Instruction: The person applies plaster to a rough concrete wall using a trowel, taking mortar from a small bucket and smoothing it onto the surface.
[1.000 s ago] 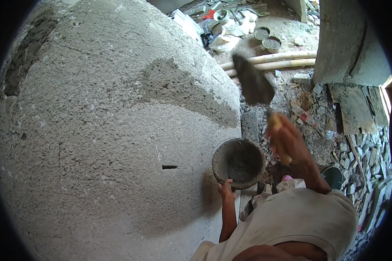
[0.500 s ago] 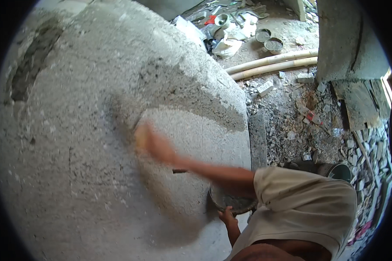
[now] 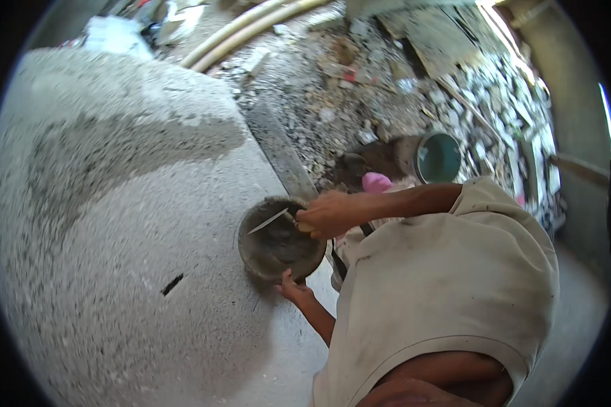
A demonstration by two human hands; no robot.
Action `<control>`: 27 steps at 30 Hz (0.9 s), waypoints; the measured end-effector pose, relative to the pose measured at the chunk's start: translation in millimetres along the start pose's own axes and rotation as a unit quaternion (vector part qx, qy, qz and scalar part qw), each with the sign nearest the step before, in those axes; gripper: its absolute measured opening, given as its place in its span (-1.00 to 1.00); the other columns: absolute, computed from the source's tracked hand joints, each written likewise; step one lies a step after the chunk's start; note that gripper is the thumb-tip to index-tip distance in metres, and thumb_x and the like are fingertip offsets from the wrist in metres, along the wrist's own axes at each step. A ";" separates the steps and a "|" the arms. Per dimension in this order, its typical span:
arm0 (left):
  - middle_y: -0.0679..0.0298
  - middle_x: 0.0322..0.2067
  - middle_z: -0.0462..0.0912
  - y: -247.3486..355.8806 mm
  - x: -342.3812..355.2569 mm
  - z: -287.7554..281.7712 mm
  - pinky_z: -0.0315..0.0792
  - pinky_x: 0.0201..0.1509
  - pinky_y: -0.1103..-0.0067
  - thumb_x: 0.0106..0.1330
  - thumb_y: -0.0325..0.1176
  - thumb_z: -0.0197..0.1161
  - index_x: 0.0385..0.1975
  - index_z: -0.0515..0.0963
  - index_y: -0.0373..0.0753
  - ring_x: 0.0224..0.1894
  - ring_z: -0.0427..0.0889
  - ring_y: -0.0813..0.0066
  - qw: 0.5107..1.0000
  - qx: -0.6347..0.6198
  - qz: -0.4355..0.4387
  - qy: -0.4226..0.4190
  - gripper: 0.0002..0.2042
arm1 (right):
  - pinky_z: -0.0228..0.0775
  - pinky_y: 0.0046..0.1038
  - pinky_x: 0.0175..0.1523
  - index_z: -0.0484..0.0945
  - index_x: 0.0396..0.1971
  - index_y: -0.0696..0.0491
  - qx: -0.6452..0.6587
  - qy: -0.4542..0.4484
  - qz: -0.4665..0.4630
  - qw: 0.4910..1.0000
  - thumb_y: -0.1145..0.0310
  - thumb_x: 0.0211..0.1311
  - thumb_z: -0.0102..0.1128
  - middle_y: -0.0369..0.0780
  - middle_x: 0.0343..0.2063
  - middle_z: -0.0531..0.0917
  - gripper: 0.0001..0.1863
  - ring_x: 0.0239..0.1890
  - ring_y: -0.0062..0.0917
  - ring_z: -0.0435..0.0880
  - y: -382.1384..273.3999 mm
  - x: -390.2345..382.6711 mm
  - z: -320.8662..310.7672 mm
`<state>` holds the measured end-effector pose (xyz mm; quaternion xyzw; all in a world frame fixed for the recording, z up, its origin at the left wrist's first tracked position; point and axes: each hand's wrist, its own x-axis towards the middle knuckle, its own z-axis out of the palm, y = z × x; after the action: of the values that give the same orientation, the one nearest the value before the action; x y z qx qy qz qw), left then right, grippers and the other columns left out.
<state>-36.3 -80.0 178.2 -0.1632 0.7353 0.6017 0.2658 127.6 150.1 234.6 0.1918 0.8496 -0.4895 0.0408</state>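
Note:
A round, dark bowl (image 3: 245, 255) of wet grey mortar (image 3: 282, 249) is held up close to a rough plastered wall (image 3: 149, 224). At the bowl's near rim, my left hand (image 3: 294, 287) grips it from beside and below. My right hand (image 3: 329, 216) is closed around the handle of a trowel (image 3: 268, 221). The trowel's thin blade shows nearly edge-on over the mortar inside the bowl. A darker, coarse band of plaster (image 3: 125, 150) crosses the wall above a paler, smoother area. A small dark slot (image 3: 172, 284) is in the wall left of the bowl.
A greenish bucket (image 3: 439, 157) stands on the floor beyond my right arm. Broken rubble (image 3: 360, 88) covers the ground, with two pale poles (image 3: 251, 26) lying across it. A board (image 3: 431, 34) and a wooden beam (image 3: 580, 169) are at the right.
My right hand has come away from the wall, down and right to the bowl, bringing the trowel over the mortar. The view has swung right. My left hand keeps hold of the bowl.

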 end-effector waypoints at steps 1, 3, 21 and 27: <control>-0.01 -0.05 0.47 -5.1 10.2 7.6 0.58 -0.07 0.29 -0.11 -0.57 0.30 0.04 0.28 -0.39 -0.09 0.55 0.12 0.999 0.016 -0.018 0.026 -0.39 | 0.48 -0.14 -0.42 0.41 -0.25 0.06 0.009 -0.004 0.027 1.000 0.18 0.10 0.17 -0.11 -0.60 0.62 -0.68 -0.47 -0.15 0.67 8.8 -7.0 9.5; 0.01 -0.06 0.48 -5.8 22.4 17.4 0.59 -0.09 0.31 -0.11 -0.56 0.31 0.03 0.29 -0.38 -0.12 0.56 0.15 0.996 0.061 -0.042 -0.050 -0.40 | 0.50 -0.11 -0.26 0.40 -0.09 0.07 0.037 -0.042 0.105 0.993 0.19 0.11 0.19 -0.04 -0.41 0.64 -0.59 -0.30 -0.13 0.68 8.5 -17.8 21.9; 0.25 -0.11 0.51 -123.0 82.1 112.9 0.60 -0.23 0.41 -0.09 -0.55 0.29 0.06 0.37 -0.09 -0.18 0.59 0.31 0.903 0.260 -0.073 -0.334 -0.41 | 0.49 -0.31 -0.12 0.58 -0.03 -0.03 0.207 0.450 0.531 0.688 0.45 0.21 0.11 -0.11 -0.24 0.68 -0.69 -0.23 -0.26 0.68 111.5 -251.4 225.9; 0.26 -0.09 0.49 -237.8 114.4 147.4 0.58 -0.08 0.39 -0.09 -0.62 0.23 0.14 0.35 -0.09 -0.09 0.54 0.27 0.892 0.263 -0.109 -0.351 -0.35 | 0.46 -0.23 -0.07 0.47 0.08 -0.11 0.016 0.512 0.551 0.659 0.63 0.10 -0.11 -0.12 -0.03 0.58 -0.47 -0.14 -0.18 0.62 299.3 -291.1 300.4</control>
<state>33.4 19.4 -98.6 0.0553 0.7032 0.3712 0.6039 470.2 -53.9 -90.2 0.8457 0.4672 -0.2158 -0.1414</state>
